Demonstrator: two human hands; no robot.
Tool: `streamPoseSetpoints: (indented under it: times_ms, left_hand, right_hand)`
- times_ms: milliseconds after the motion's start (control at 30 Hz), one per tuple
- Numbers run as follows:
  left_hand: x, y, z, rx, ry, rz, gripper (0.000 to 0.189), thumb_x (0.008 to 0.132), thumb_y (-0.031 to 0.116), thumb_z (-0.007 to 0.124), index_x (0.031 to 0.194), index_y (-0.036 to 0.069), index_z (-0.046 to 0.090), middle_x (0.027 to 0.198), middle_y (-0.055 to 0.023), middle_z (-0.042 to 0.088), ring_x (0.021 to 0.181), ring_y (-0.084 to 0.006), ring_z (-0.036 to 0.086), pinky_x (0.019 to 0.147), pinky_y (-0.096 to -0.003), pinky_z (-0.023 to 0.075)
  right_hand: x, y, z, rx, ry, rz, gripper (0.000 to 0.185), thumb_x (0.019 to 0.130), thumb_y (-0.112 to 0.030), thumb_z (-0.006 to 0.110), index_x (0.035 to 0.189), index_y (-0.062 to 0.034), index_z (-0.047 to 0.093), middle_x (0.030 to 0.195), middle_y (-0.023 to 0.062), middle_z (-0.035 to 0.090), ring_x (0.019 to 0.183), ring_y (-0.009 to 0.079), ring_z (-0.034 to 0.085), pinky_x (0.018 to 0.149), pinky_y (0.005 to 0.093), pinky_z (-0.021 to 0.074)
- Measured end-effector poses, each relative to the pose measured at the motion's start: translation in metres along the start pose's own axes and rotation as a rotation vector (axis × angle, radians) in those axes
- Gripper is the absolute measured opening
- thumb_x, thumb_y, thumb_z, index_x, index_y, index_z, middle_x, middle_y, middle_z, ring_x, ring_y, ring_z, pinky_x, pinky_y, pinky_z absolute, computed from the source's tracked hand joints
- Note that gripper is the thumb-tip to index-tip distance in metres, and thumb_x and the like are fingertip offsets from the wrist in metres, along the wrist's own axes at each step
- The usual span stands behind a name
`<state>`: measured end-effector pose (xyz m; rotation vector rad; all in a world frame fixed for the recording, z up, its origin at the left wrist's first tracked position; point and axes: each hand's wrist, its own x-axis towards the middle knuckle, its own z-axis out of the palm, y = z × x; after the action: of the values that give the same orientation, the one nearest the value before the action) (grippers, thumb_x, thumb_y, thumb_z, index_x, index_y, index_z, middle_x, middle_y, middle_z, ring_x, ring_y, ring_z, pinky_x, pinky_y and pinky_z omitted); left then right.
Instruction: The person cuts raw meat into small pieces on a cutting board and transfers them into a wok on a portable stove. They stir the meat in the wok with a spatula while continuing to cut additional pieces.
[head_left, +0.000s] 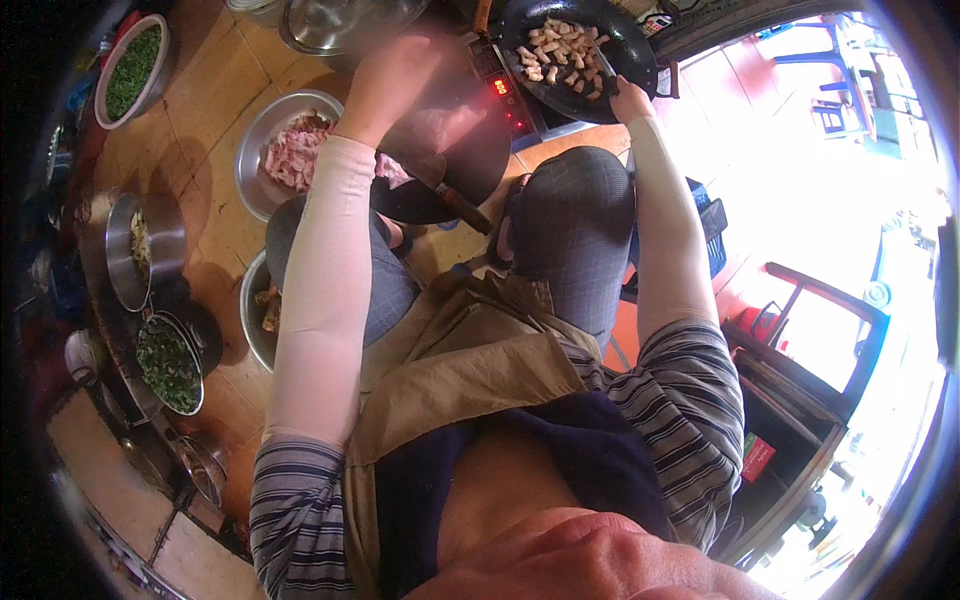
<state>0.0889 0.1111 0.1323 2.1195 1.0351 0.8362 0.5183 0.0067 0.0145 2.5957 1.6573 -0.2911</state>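
My right hand (631, 101) grips a metal utensil (601, 58), perhaps a spatula, whose far end lies among pale meat pieces (559, 46) in a black wok (630, 37). The wok sits on an electric cooktop (500, 90) with a lit red display. On the other side, my left hand (397, 82) is raised and blurred beside a dark round cutting board (480, 161); whether its fingers hold anything is not clear. A piece of raw meat (444, 129) lies on the board. Nearer me rests a knife with a wooden handle (463, 208).
Left of the board, a metal bowl (247, 161) holds raw meat. Chopped greens fill a white basin (156, 90) and another bowl (169, 364). A metal pot (127, 255) stands between them. A shiny metal vessel (330, 26) is at the top. Right is a wooden-framed rack (855, 360).
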Motion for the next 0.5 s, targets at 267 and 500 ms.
streamPoseSetpoints:
  times_ms: [267, 500]
  left_hand:
    - [-0.001, 0.007, 0.000, 0.002, 0.013, 0.027, 0.035, 0.088, 0.024, 0.066, 0.113, 0.001, 0.060, 0.098, -0.0140, 0.068, 0.085, -0.0186, 0.066, 0.076, -0.0291, 0.0520]
    - [-0.005, 0.006, -0.002, 0.009, 0.015, 0.002, 0.035, 0.088, 0.026, 0.066, 0.113, 0.002, 0.061, 0.100, -0.0159, 0.068, 0.086, -0.0209, 0.067, 0.077, -0.0305, 0.0524]
  right_hand:
    - [-0.064, 0.040, 0.022, 0.219, -0.136, 0.147, 0.052, 0.083, -0.014, 0.050, 0.134, -0.0036, 0.045, 0.087, 0.0267, 0.064, 0.080, 0.0369, 0.066, 0.069, 0.0441, 0.0513]
    - [-0.180, 0.021, -0.040, 0.376, 0.007, 0.037, 0.047, 0.082, -0.006, 0.055, 0.128, -0.0032, 0.052, 0.097, 0.0249, 0.065, 0.090, 0.0325, 0.066, 0.074, 0.0384, 0.0504]
